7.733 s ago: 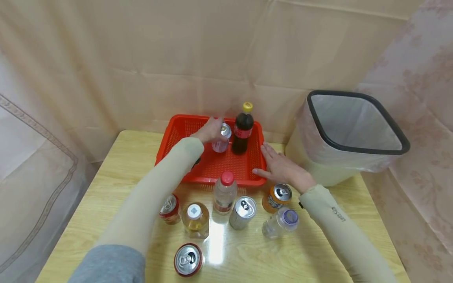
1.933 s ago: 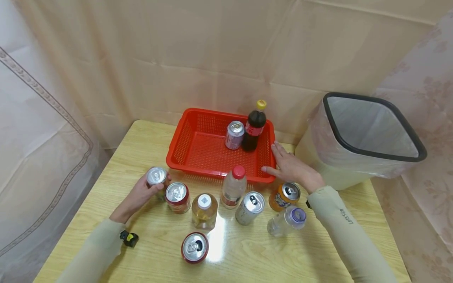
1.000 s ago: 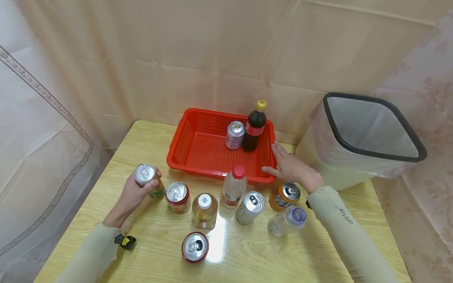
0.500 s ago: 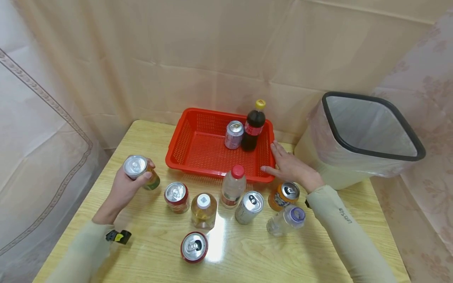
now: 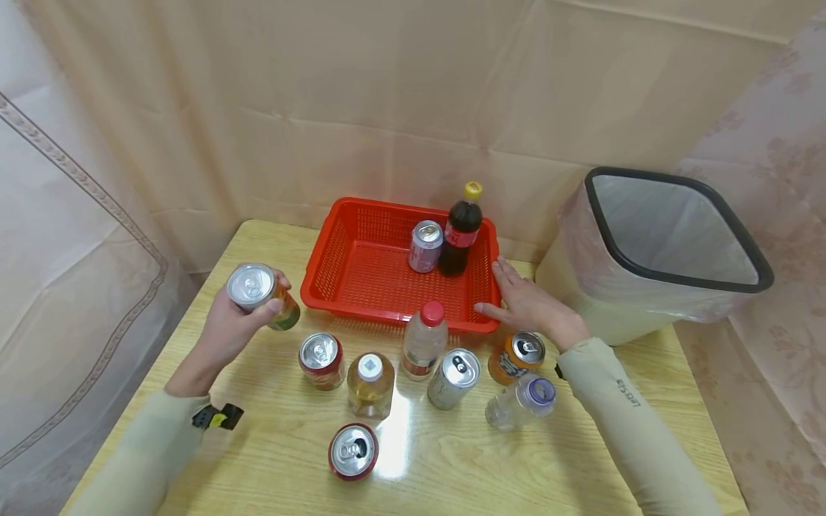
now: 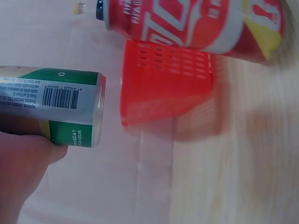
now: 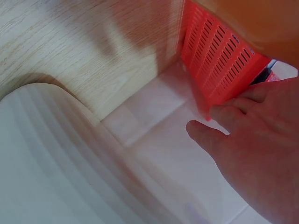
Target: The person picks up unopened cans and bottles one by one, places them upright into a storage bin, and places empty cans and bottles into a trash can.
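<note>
Where a beige curtain (image 5: 323, 93) hangs at the rear, one bench (image 5: 277, 459), pale wood grain, carries the lot before me. Waste bin (image 5: 584, 304), one, cream, black-rimmed, lined with thin plastic, at the right rear corner. Basket (image 5: 381, 287), one, red, perforated, rear centre.

Hands, two, bare, in pale long sleeves. Left hand (image 5: 222, 330): raised over the bench's left side, fingers wrapped round a can, thumb laid across the front, dark band at the wrist. Right hand (image 5: 532, 304): back uppermost, fingers straight, thumb spread wide, grasping nothing, resting against the basket's right end.

Bottles, four: cola bottle (image 5: 460, 236), yellow cap, in the basket; clear bottle (image 5: 424, 347), red cap; amber bottle (image 5: 371, 390), white cap; small clear bottle (image 5: 521, 403), purple cap.

Cans, six. Held can (image 6: 60, 105): clear of the bench, left of the basket, lid up; silver top, green and orange panels, barcode, small print partly legible. Lilac can (image 5: 426, 249), in the basket beside the cola bottle. On the bench: silver can (image 5: 454, 378), orange can (image 5: 516, 358), red can (image 5: 321, 362), nearest red can (image 5: 353, 451).
</note>
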Action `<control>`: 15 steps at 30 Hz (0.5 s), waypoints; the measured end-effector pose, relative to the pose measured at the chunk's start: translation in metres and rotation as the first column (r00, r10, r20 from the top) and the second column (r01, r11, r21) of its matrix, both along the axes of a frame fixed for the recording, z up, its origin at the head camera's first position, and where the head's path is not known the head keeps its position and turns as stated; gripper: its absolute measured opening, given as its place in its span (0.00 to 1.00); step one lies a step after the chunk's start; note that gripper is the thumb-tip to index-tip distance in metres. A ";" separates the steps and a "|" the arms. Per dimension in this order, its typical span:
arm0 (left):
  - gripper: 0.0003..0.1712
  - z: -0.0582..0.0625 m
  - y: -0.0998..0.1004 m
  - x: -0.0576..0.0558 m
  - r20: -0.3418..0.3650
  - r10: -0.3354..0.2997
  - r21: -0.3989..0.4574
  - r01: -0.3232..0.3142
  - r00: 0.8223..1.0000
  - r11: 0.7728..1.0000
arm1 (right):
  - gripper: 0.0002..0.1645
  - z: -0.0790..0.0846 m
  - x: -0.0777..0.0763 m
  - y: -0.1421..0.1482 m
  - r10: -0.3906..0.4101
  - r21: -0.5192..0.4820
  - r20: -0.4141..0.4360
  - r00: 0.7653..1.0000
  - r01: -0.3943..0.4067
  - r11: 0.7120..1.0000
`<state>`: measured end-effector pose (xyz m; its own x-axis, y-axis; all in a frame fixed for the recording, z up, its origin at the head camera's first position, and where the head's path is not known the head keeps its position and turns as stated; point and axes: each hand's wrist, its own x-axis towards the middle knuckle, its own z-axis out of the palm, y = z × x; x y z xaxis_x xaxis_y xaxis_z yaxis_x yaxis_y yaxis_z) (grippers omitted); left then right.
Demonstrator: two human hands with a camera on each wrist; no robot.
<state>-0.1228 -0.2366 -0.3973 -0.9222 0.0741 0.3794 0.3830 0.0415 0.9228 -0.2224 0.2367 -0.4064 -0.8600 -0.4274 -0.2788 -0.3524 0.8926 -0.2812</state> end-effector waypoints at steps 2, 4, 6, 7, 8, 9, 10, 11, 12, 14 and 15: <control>0.19 0.004 0.003 -0.002 -0.012 -0.010 0.002 0.010 1.000 1.000 | 0.64 0.000 0.000 0.000 -0.001 0.002 -0.001 1.000 0.001 1.000; 0.19 0.009 0.006 -0.005 -0.020 -0.020 0.005 0.020 1.000 1.000 | 0.65 0.000 0.000 0.000 0.001 0.004 -0.003 1.000 -0.001 1.000; 0.18 0.013 0.008 -0.008 -0.029 -0.027 0.001 0.027 0.999 1.000 | 0.64 0.000 0.000 0.000 0.000 0.003 -0.003 1.000 0.000 1.000; 0.18 0.015 0.010 -0.009 -0.033 -0.031 0.001 0.031 0.999 1.000 | 0.64 0.000 0.000 0.000 0.000 0.003 -0.004 1.000 0.000 1.000; 0.18 0.017 0.011 -0.011 -0.035 -0.036 0.004 0.036 0.999 0.999 | 0.64 0.000 0.000 0.000 0.000 0.001 -0.005 1.000 0.000 1.000; 0.18 0.018 0.013 -0.013 -0.035 -0.041 0.003 0.041 0.999 0.999 | 0.64 0.000 0.000 0.000 -0.001 -0.002 -0.006 1.000 0.001 1.000; 0.18 0.020 0.014 -0.014 -0.035 -0.043 -0.005 0.043 0.998 0.999 | 0.64 0.000 0.000 0.000 -0.002 -0.004 -0.006 1.000 0.001 1.000; 0.18 0.022 0.015 -0.016 -0.033 -0.045 -0.018 0.044 0.998 0.999 | 0.64 0.001 0.001 0.000 -0.002 -0.006 -0.005 1.000 0.002 1.000; 0.19 0.024 0.017 -0.017 -0.028 -0.049 -0.023 0.048 0.998 0.999 | 0.64 0.001 0.001 0.000 -0.002 -0.006 -0.005 1.000 0.002 1.000; 0.19 0.027 0.020 -0.020 -0.018 -0.052 -0.034 0.052 0.998 0.998 | 0.65 0.001 0.001 0.001 -0.005 -0.008 -0.002 1.000 0.005 1.000; 0.19 0.028 0.021 -0.022 -0.012 -0.055 -0.039 0.054 0.998 0.998 | 0.65 0.001 0.001 0.001 -0.005 -0.009 -0.001 1.000 0.005 1.000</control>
